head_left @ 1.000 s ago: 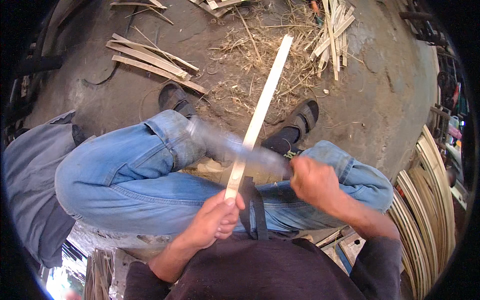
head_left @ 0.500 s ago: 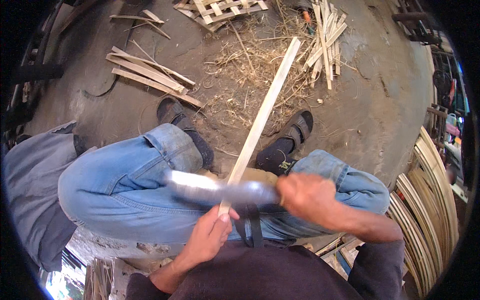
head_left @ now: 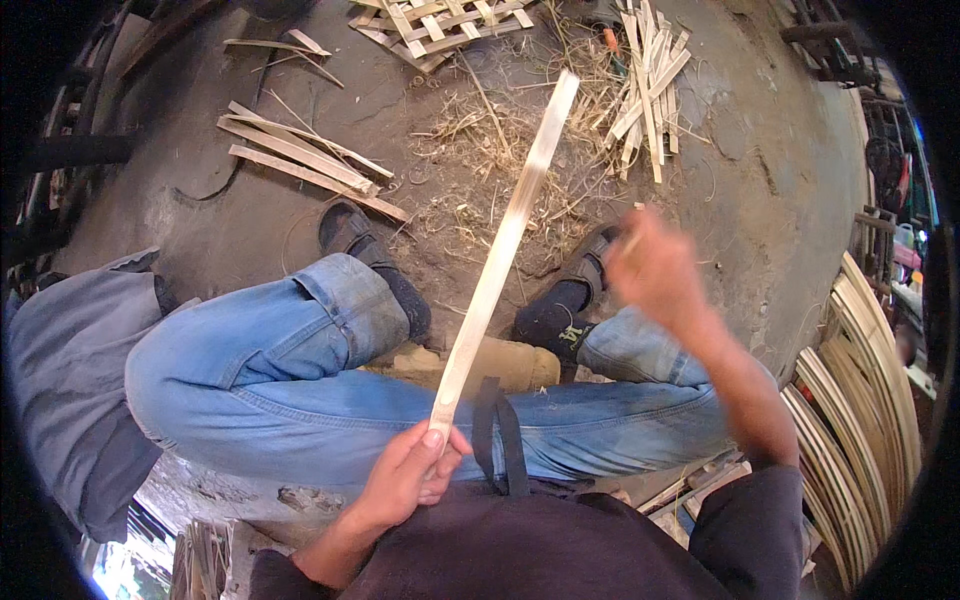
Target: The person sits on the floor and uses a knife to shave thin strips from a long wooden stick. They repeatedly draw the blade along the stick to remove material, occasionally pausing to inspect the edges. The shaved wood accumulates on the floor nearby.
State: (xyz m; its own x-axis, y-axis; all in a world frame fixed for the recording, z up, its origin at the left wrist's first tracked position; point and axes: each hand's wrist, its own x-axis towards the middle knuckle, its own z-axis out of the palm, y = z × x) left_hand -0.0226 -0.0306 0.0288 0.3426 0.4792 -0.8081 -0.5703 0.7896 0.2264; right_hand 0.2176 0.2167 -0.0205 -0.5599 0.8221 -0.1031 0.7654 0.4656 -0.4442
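A long, pale bamboo strip (head_left: 490, 275) points away from me, tilted slightly right at its far end. My left hand (head_left: 415, 465) is closed round its near end, the thumb on top. My right hand (head_left: 655, 265), smeared by motion, is a fist to the right of the strip's far half, above my right foot. It grips the knife by its handle (head_left: 633, 240); the blade is too blurred to make out. A faint smear crosses the strip toward its far end. Under the strip's near half, a yellowish block (head_left: 510, 365) lies between my legs.
Cut strips (head_left: 300, 155) lie on the floor at the far left, with another pile (head_left: 650, 90) at the far right. Shavings (head_left: 480, 150) cover the floor between. A woven lattice (head_left: 440, 25) is at the back. Long curved strips (head_left: 850, 410) stand at the right.
My right hand has swept forward from near my lap, taking the knife away from the strip's near part. The left hand keeps its hold; the strip's far end has shifted slightly left.
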